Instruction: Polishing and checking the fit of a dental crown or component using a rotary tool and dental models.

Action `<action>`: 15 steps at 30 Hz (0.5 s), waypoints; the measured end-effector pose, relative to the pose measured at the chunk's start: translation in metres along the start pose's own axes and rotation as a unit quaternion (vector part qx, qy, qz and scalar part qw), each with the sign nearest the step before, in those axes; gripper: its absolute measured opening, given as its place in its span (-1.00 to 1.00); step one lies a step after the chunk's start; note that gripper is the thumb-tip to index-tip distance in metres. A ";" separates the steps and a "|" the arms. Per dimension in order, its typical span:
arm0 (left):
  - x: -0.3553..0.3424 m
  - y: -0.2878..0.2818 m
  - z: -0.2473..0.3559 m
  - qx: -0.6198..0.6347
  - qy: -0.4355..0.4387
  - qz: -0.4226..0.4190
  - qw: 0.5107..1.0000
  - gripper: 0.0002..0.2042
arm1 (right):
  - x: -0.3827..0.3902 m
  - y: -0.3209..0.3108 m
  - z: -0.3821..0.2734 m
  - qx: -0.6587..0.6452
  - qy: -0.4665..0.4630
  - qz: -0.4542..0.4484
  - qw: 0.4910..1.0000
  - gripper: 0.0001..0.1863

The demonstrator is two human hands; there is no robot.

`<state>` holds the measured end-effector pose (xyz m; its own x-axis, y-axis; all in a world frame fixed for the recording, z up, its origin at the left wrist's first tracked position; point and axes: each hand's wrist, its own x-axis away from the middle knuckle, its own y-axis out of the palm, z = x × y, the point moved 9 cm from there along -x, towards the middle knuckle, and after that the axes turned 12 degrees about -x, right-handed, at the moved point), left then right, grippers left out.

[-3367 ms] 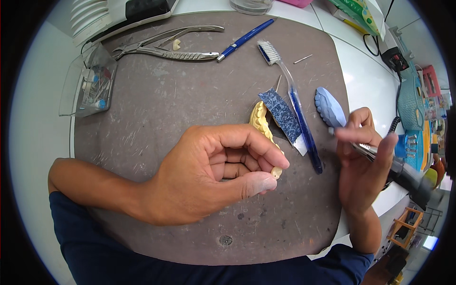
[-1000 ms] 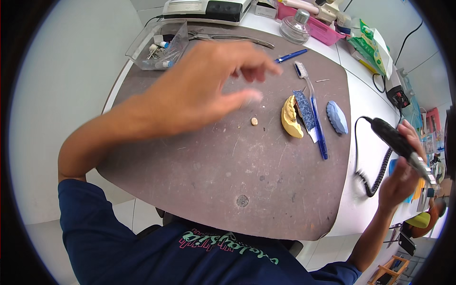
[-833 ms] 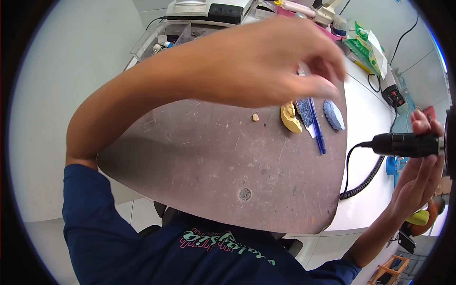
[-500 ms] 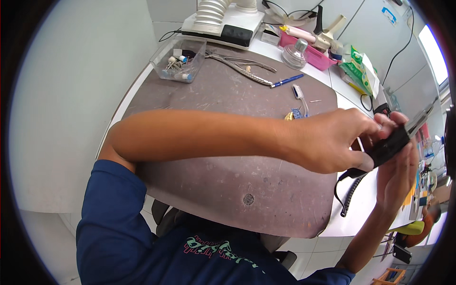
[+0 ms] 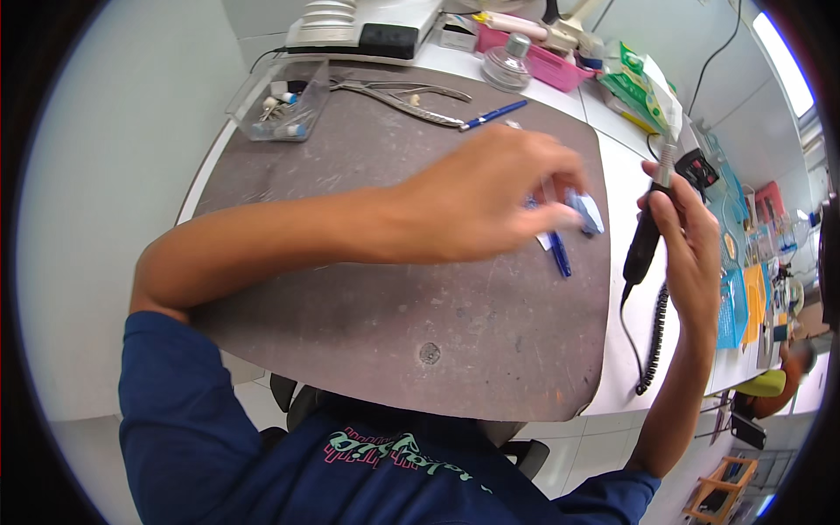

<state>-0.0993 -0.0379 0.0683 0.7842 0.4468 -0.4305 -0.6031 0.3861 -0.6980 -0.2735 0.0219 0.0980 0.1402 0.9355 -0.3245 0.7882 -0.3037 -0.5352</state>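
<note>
Looking down from my head, I see a dark grey-brown work mat (image 5: 367, 289) with rounded corners lying on a white benchtop (image 5: 626, 188); the mat is scuffed with pale dust, and a small round mark sits near its front edge.

My left hand (image 5: 490, 197) reaches across the middle of the mat toward its right edge, fingers curled downward and partly blurred, their tips over a small pale blue piece (image 5: 584, 210) and a blue-handled toothbrush (image 5: 556, 249). I cannot tell whether the fingers actually pinch anything.

My right hand (image 5: 691, 241) is off the mat's right edge, above the white benchtop, closed around a black rotary handpiece (image 5: 646, 236) held nearly upright, its silver tip pointing away from me. A black coiled cord (image 5: 654, 337) hangs from its lower end along the mat's right edge.

At the mat's far left corner stands a clear plastic box (image 5: 280, 109) with small parts inside. Along the far edge lie metal pliers (image 5: 398, 92) and a blue pen (image 5: 494, 114). Beyond the mat, against the wall, are a white machine (image 5: 363, 26), a glass jar (image 5: 510, 66), a pink tray (image 5: 560, 70) and green packets (image 5: 643, 83). Left of the bench is a plain pale wall. My dark blue shirt (image 5: 289, 446) fills the lower part of the view.
</note>
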 end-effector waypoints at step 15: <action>0.073 -0.035 -0.072 -0.052 -0.220 0.026 0.974 -0.78 | -0.002 0.059 -0.029 0.233 -0.159 0.011 0.959 -0.79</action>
<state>-0.0104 -0.0765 0.0200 0.6005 0.7752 -0.1963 -0.6046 0.2795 -0.7459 -0.2095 0.0069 0.0898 -0.0947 0.8480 -0.5215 0.4229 -0.4399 -0.7922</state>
